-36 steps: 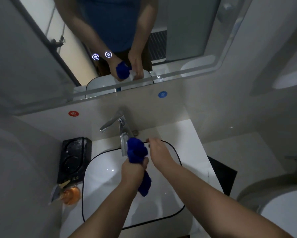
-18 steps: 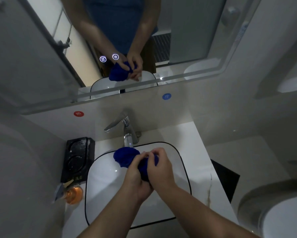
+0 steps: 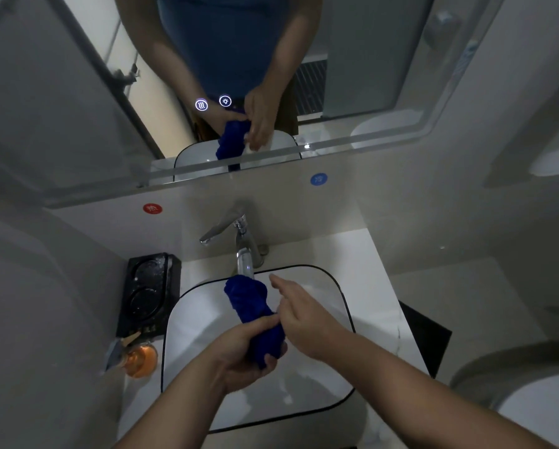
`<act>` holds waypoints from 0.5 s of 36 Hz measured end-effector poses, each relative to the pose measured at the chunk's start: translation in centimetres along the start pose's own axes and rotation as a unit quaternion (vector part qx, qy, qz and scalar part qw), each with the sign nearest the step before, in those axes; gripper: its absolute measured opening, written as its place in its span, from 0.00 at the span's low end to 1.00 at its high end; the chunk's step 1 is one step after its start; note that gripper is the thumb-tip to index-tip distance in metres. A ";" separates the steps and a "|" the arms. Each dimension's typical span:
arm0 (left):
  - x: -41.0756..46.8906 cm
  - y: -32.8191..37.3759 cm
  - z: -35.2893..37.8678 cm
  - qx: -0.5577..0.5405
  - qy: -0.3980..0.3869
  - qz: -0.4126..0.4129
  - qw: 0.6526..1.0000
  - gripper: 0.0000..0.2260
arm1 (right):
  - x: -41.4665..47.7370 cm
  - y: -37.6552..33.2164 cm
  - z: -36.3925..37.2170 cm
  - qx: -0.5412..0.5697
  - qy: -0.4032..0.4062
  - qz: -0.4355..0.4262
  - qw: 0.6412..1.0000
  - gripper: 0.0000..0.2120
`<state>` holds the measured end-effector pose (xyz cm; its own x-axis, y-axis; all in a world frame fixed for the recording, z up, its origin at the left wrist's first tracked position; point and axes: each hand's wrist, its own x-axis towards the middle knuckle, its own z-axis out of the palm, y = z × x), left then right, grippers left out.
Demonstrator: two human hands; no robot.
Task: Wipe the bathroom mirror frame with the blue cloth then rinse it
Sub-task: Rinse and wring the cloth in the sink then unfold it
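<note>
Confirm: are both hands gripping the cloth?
No: only the left hand grips the cloth; the right hand is open beside it.

The cloth's (image 3: 250,306) lower end is hidden within the left hand (image 3: 239,358). Beside the sink (image 3: 187,319), the bottle's (image 3: 140,359) label is blurred.

blue cloth (image 3: 249,306): soft, matt fabric | faucet (image 3: 239,241): polished chrome metal | sink basin (image 3: 203,322): glossy white ceramic | tabletop (image 3: 373,286): smooth pale stone
</note>
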<state>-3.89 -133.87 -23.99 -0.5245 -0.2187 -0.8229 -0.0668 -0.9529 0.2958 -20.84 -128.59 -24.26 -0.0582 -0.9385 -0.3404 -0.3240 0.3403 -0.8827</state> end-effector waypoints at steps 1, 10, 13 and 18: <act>-0.1 0.2 -0.3 0.026 -0.002 -0.005 1.000 0.32 | 0.0 -0.1 -0.5 -0.084 0.003 -0.055 0.995 0.32; -1.4 1.1 -1.0 0.242 -0.010 -0.036 0.970 0.29 | 1.4 1.7 -3.6 -0.530 -0.092 -0.296 0.789 0.56; -1.4 0.5 -0.2 0.317 -0.011 -0.047 0.947 0.27 | 1.7 1.6 -3.4 -0.539 -0.082 -0.329 0.771 0.54; 0.5 -1.2 1.7 0.484 0.067 -0.066 0.870 0.29 | 1.8 1.8 -2.7 -0.577 -0.133 -0.337 0.732 0.28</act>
<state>-5.49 -132.44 -23.92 -0.3593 -0.2045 -0.9106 -0.8363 -0.3626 0.4114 -24.09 -129.82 -25.55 0.6181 -0.7736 -0.1397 -0.7855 -0.6148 -0.0712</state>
